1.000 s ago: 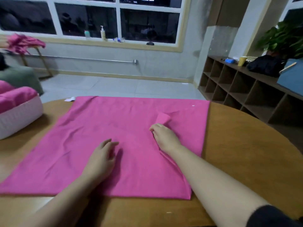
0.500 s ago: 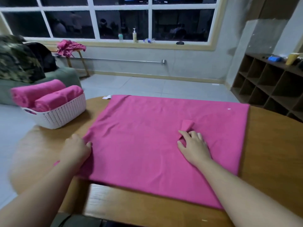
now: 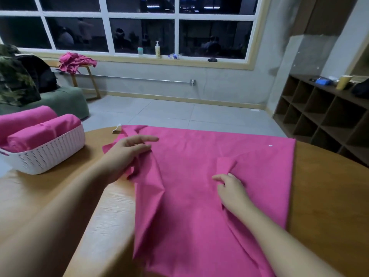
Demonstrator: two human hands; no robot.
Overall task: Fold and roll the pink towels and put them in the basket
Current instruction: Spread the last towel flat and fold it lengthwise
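Flat pink cloth towel point(image 3: 199, 196): spread on round wooden counter point(image 3: 329, 196), right of white woven basket point(image 3: 46, 158). Left edge gathered under left hand point(image 3: 127, 154), fingers half extended; centre fold pinched by right hand point(image 3: 231, 188). Edges are best aligned before creasing.

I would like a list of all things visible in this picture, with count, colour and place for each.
towel: 1, pink, spread on the table
rolled towels: 2, pink, in the basket
basket: 1, white, table's left edge
table: 1, wooden brown, foreground
cloth heap: 1, pink, on a stand under the window
bottles: about 2, pale, window sill
shelf: 1, dark brown, right wall
sofa: 1, green, left
left hand: 1, lifting the towel's left edge
right hand: 1, pinching a fold mid-towel
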